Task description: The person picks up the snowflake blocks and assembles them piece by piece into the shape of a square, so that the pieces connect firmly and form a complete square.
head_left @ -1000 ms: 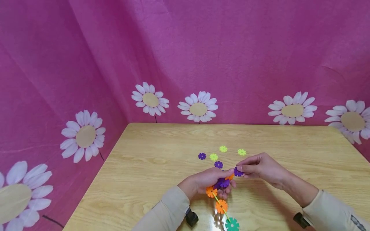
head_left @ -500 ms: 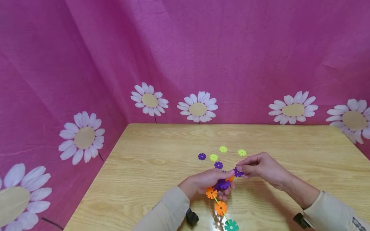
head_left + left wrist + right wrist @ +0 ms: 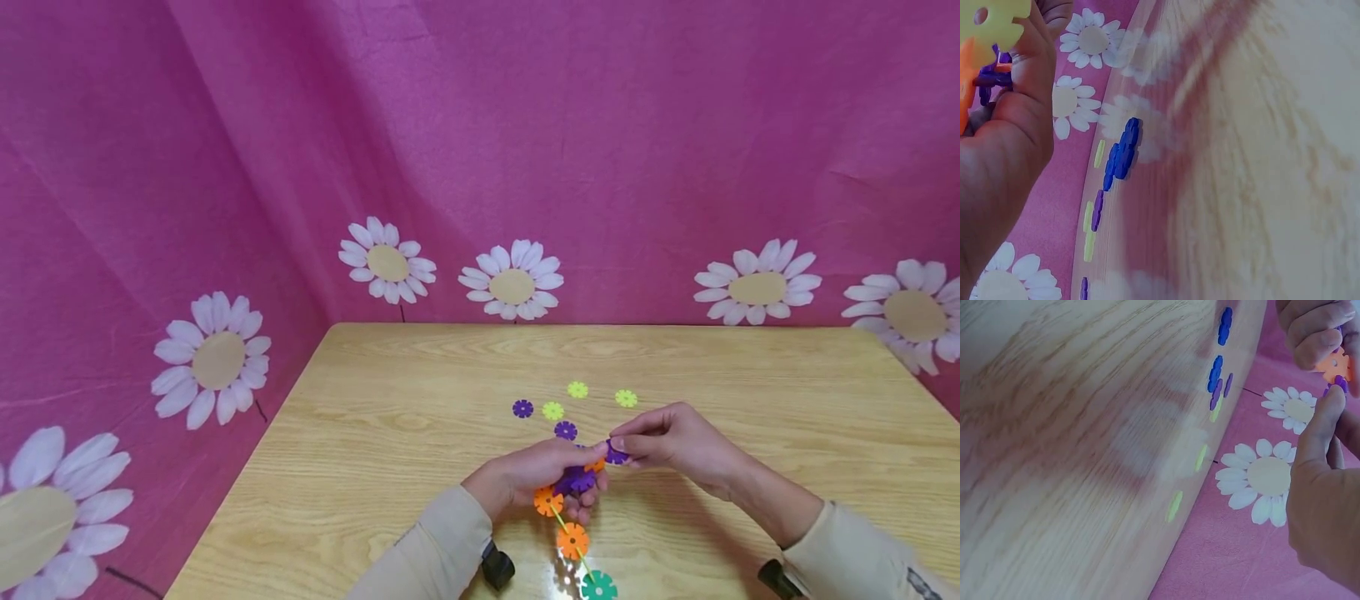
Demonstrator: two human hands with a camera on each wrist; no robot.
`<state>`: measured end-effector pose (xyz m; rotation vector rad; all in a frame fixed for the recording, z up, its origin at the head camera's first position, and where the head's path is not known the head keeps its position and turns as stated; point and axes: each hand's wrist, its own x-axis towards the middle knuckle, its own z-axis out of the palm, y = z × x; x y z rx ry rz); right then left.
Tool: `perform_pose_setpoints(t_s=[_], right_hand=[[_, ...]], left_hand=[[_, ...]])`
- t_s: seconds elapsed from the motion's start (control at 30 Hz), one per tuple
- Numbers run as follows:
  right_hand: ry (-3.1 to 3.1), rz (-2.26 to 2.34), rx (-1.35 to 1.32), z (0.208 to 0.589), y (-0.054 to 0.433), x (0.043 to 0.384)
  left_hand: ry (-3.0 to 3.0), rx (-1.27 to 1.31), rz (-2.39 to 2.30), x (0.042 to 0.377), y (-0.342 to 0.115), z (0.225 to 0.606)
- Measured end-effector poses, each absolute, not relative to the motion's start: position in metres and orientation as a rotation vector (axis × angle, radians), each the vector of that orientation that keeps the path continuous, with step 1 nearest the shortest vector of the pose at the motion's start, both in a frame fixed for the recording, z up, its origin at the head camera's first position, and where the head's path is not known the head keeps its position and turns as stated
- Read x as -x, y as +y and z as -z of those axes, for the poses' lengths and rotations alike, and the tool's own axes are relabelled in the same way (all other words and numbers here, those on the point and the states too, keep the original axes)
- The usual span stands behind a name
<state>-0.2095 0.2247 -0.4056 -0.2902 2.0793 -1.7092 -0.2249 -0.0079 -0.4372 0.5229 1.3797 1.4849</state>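
Observation:
Near the front of the table, my left hand (image 3: pixel 528 471) grips a linked chain of slotted snowflake discs. A purple disc (image 3: pixel 581 481) and an orange disc (image 3: pixel 596 466) show at its fingers. From the palm the chain runs down through an orange disc (image 3: pixel 548 502), another orange disc (image 3: pixel 573 541) and a green disc (image 3: pixel 598 586), with yellow discs seen edge-on between them. My right hand (image 3: pixel 678 442) pinches a purple disc (image 3: pixel 617 456) between thumb and forefinger. In the right wrist view that purple disc (image 3: pixel 1337 383) meets the edge of the orange disc (image 3: pixel 1334 364).
Loose discs lie flat beyond the hands: purple discs (image 3: pixel 522 408) and yellow discs (image 3: pixel 577 389). Blue discs (image 3: pixel 1127 149) show edge-on in the left wrist view. Behind the wooden table (image 3: pixel 420 375) hangs a pink cloth (image 3: pixel 600 150) with daisies. Black straps (image 3: pixel 498 566) sit at the cuffs.
The right hand and its purple disc shift and tilt very slightly against the orange disc. The left hand keeps its grip, and the chain's lower end swings slightly left.

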Motion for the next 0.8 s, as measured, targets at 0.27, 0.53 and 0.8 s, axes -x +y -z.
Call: perform_pose_setpoints(t_s=[0.27, 0.53, 0.8], right_hand=[[2.079, 1.701, 0.308, 0.401, 0.219, 0.208], [2.055, 1.754, 0.268, 0.404, 0.212, 0.205], [2.025, 1.743, 0.291, 0.402, 0.213, 0.205]], left_hand=[[1.443, -0.512, -1.484, 0.225, -0.011, 0.434], [1.379, -0.473, -1.516, 0.225, -0.013, 0.432], [1.349, -0.428, -1.568, 0.223, -0.008, 0.44]])
